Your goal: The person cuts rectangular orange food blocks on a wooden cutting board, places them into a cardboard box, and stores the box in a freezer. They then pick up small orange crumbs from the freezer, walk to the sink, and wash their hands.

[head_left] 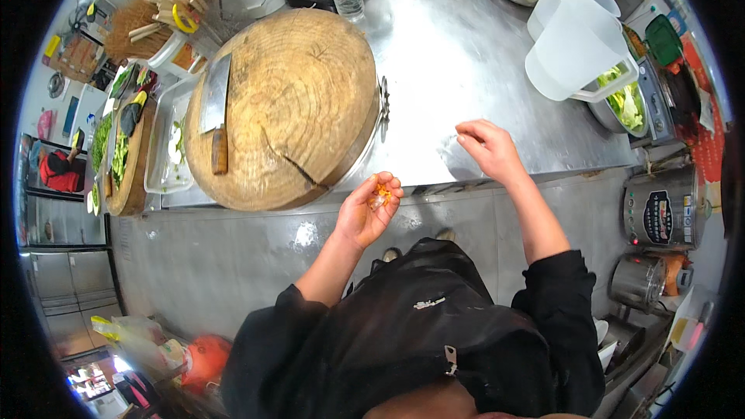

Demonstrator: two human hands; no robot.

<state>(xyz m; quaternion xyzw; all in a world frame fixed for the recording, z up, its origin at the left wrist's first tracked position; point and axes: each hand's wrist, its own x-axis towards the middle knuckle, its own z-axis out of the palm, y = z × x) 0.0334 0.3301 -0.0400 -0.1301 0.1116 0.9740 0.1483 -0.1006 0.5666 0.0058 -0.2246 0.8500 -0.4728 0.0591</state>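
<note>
the small bits [382, 196] lay in the cupped palm of the left hand [365, 215], near the front edge of the steel table [434, 70] and just to the right of the chopping block [295, 93]. the palm was turned up with its fingers curled in, a narrow, loose hold around the bits, likely so that none would spill. the right hand [492, 155] was well apart from it, near the same edge, fingers bent and their tips close together; whether anything sat between them, i could not tell.

the bits were mostly bright orange, with some paler, shiny pieces among them, bunched together; they were too small to say what they were.

the block was a thick, round slab of wood with a dark crack. a cleaver [216, 97] lay flat toward its left side, wooden handle [220, 151] nearer the person, probably for easy reach. left of the block, a clear tray [161, 164] held some green and white pieces [177, 145]. on the table's right stood 2 whitish pitchers [570, 50], beside a steel bowl [613, 123] of leafy greens [627, 103].
</note>
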